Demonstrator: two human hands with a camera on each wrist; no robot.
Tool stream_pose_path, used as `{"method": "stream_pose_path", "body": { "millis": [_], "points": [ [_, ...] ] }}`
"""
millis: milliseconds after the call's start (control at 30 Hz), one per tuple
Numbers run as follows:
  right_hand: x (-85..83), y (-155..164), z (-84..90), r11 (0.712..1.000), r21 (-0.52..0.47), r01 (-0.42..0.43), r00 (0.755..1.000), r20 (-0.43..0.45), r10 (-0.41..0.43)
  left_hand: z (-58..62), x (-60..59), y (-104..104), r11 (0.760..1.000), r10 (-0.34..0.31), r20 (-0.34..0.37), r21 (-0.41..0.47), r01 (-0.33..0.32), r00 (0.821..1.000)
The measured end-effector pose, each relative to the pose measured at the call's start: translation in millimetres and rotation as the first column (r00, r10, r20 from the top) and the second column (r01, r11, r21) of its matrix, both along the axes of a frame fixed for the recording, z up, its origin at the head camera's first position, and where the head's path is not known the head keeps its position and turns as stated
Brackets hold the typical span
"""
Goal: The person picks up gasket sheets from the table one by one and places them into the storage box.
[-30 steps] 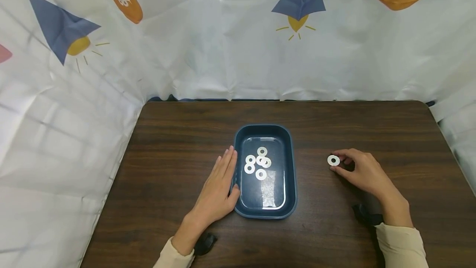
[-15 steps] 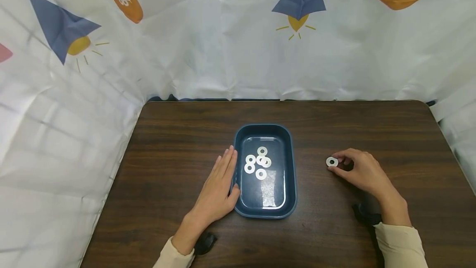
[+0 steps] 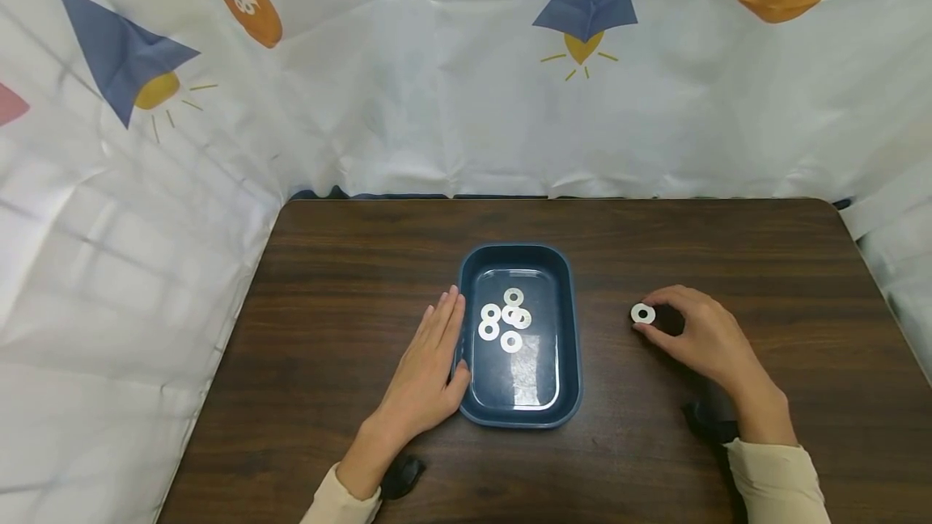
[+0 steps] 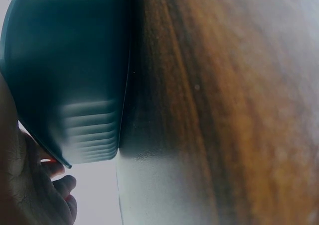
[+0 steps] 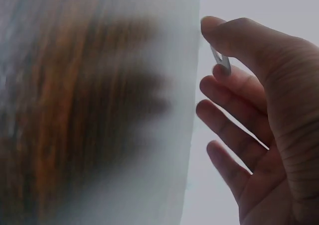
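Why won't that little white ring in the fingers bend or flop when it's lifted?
The washer looks stiff: in the right wrist view it keeps a thin, straight edge while pinched. It is probably light, since the right hand holds it with just fingertips. Being round and flat, it might roll if dropped on edge, or slip from the pinch.

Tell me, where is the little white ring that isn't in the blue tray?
In the head view the white ring is pinched in the right hand, just above the brown table, to the right of the blue tray.
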State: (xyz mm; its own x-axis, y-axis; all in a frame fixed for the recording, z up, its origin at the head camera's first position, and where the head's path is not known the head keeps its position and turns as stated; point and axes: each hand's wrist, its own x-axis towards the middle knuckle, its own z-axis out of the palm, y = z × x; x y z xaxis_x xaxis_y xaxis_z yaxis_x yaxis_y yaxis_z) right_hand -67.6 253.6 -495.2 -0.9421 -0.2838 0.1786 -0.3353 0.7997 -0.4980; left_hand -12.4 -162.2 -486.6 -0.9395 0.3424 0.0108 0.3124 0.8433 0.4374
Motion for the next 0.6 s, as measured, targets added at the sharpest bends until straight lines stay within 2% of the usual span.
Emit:
{"method": "stream_pose_path", "body": {
  "millis": [367, 600],
  "points": [
    [0.8, -17, 7.8, 0.999, -0.018, -0.028, 0.991, -0.128, 0.025, -0.4, 0.3, -1, 1.0, 0.001, 0.002, 0.001, -0.001, 1.0],
    [-0.2, -29, 15.5, 0.993, -0.018, -0.117, 0.962, -0.25, 0.109, -0.2, 0.5, -1, 1.0, 0.0, 0.0, 0.001, 0.0, 1.0]
  ]
}}
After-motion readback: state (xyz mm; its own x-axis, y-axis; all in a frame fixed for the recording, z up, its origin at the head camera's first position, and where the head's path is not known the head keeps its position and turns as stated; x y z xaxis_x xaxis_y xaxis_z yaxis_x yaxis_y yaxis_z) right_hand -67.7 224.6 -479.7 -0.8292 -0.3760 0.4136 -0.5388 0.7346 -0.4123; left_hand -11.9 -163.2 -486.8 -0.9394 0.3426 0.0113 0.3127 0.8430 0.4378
